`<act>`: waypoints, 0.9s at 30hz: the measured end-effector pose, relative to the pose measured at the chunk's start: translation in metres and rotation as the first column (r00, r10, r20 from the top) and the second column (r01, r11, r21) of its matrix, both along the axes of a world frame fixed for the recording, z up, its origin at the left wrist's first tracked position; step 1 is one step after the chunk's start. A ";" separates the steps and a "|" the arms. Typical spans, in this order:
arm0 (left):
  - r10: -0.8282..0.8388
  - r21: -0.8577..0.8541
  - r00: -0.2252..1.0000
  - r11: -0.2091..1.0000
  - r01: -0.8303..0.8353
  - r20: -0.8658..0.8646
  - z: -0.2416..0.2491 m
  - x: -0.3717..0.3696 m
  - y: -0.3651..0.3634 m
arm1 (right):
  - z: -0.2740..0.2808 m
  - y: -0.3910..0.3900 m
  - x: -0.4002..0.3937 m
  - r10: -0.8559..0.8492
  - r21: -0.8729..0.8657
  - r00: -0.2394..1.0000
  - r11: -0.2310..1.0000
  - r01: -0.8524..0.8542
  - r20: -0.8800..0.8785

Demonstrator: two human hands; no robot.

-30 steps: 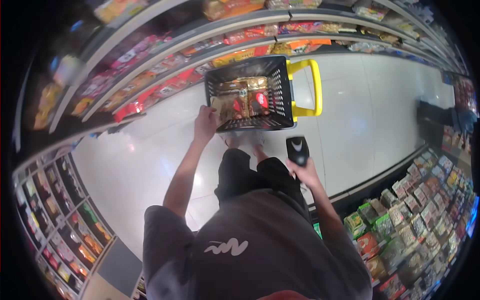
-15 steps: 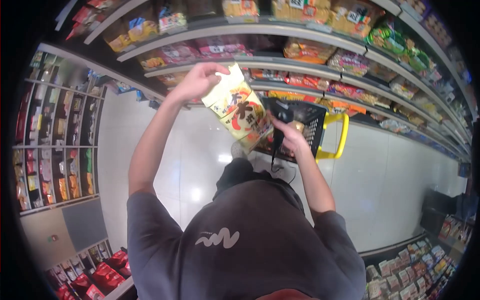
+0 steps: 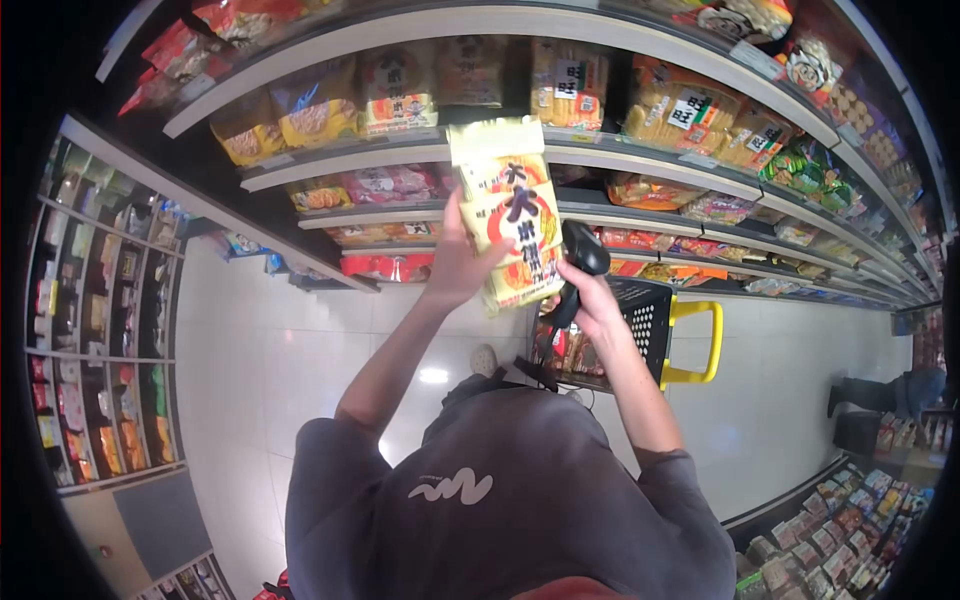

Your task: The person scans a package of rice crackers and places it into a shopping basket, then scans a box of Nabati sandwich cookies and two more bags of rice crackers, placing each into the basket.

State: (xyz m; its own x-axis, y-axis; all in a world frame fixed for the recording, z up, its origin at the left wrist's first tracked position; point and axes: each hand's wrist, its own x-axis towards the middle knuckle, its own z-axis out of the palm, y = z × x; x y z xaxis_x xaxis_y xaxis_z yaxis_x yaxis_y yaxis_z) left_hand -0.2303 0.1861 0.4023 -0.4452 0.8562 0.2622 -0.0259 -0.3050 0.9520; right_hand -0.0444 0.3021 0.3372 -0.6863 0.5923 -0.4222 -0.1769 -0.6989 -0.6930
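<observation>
A pale yellow bag of rice crackers point(image 3: 515, 215) with large dark lettering hangs upright in front of the shelves. My left hand point(image 3: 468, 258) grips its lower left side, the thumb across the front. My right hand point(image 3: 592, 298) is closed round the handle of a black handheld barcode scanner point(image 3: 586, 248), at the bag's lower right edge. Whether the right fingers also touch the bag cannot be made out. Below the right hand is a black shopping basket point(image 3: 645, 320) with a yellow handle point(image 3: 715, 345), holding several packets.
Long shelves point(image 3: 400, 160) ahead carry bagged snacks, among them cracker bags point(image 3: 568, 85) on an upper tier. More shelving point(image 3: 100, 340) stands at the left. A display of small packages point(image 3: 820, 530) is at the lower right. A person point(image 3: 890, 395) is at the far right, on the tiled floor point(image 3: 790, 400).
My left hand has gone from the bag's top to its lower left side. The bag has turned from tilted to nearly upright. The scanner in my right hand shows more clearly beside it.
</observation>
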 end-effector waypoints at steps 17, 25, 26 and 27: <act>0.112 -0.254 0.737 0.895 -0.366 -0.666 0.071 -0.236 0.160 | 0.136 0.104 -0.199 -0.168 0.651 0.964 0.759 -0.008 0.207; 0.227 -0.027 0.409 0.848 -0.530 -0.884 0.041 -0.190 0.124 | 0.120 0.111 -0.218 -0.153 0.685 0.949 0.724 -0.082 0.275; 0.321 0.093 0.363 0.847 -0.524 -0.875 0.035 -0.183 0.118 | 0.116 0.113 -0.219 -0.147 0.693 0.951 0.715 -0.088 0.273; 0.412 0.211 0.319 0.833 -0.512 -0.853 0.031 -0.180 0.112 | 0.112 0.116 -0.221 -0.140 0.701 0.952 0.707 -0.096 0.271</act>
